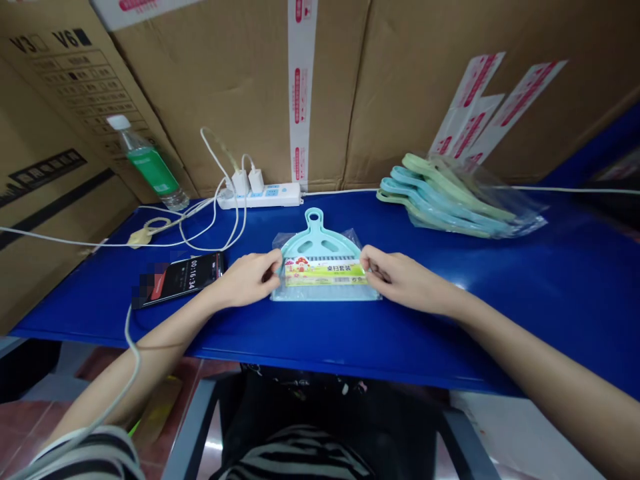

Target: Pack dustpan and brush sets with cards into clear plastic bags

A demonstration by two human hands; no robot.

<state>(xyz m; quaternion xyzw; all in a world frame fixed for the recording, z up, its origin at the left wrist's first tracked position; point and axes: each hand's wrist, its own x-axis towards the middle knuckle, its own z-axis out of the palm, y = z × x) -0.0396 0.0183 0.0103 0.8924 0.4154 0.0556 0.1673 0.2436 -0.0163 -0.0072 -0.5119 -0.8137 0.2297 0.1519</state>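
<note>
A light blue dustpan [315, 241] lies in the middle of the blue table, its looped handle pointing away from me. Clear plastic wrapping covers it, and a printed label [325, 269] with a mushroom picture runs across its front. My left hand [254, 275] is closed on the left edge of the packaged dustpan, fingers curled. On the opposite edge, my right hand [390, 275] pinches the wrapping in the same way. Further back on the right, a pile of green and blue dustpans [445, 200] rests in clear plastic.
A phone [185, 279] showing a timer lies left of my left hand. Behind it are a white power strip [275, 195] with chargers, tangled white cables [200, 227] and a leaning water bottle [153, 170]. Cardboard boxes [240, 100] wall off the back and left.
</note>
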